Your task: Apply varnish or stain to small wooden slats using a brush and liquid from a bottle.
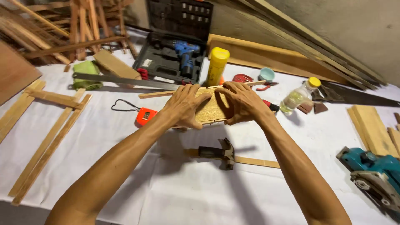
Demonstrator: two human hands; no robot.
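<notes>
1. Both hands clamp one small wooden panel between them: left hand wraps its left end with fingers curled over the top edge, right hand grips the right end with the thumb on the face.
2. Panel sits at centre of the table, directly ahead at 12 o'clock from the forearms, its long axis running 9 to 3 o'clock; each hand is equally near.
3. Along its far edge lies a thin wooden strip, parallel to the panel and jutting out to 9 o'clock past the left hand.
4. Wood is pale, smooth and flat-grained, with small notches along the near edge.
5. At 6 o'clock, apart from the hands, a claw hammer with a wooden handle lies on the white cloth.
6. At 9 o'clock lies an orange tape measure; at 12 o'clock stands a yellow bottle.
</notes>
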